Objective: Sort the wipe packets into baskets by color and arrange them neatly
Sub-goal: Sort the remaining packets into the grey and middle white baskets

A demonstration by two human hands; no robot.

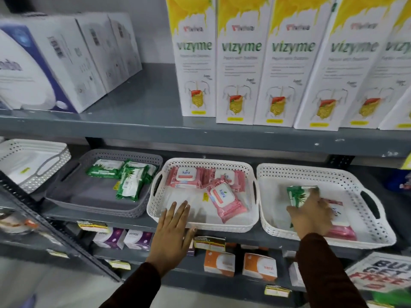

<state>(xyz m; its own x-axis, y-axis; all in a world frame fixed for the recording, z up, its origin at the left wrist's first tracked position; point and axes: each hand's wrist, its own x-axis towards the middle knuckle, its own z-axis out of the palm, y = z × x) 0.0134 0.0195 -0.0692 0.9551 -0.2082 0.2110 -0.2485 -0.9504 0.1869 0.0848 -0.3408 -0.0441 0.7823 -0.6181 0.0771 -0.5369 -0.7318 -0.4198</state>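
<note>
Three baskets stand in a row on the middle shelf. The grey basket (66, 196) on the left holds green wipe packets (129, 181). Pink wipe packets (224, 197) lie in the middle white basket (211, 162), one of them tilted at the front. My left hand (172, 227) is open, its fingers resting flat on that basket's front rim. In the right white basket (364, 187), my right hand (313, 213) grips a green wipe packet (299, 195), lifted on edge. Pink packets (343, 232) lie under and beside that hand, partly hidden.
A stack of empty white baskets (33, 165) sits at the far left. Tall white and yellow boxes (240, 63) and white cartons (66, 58) fill the shelf above. Small boxes (219, 263) and price tags line the shelf below. A red-lettered sign (382, 274) hangs at lower right.
</note>
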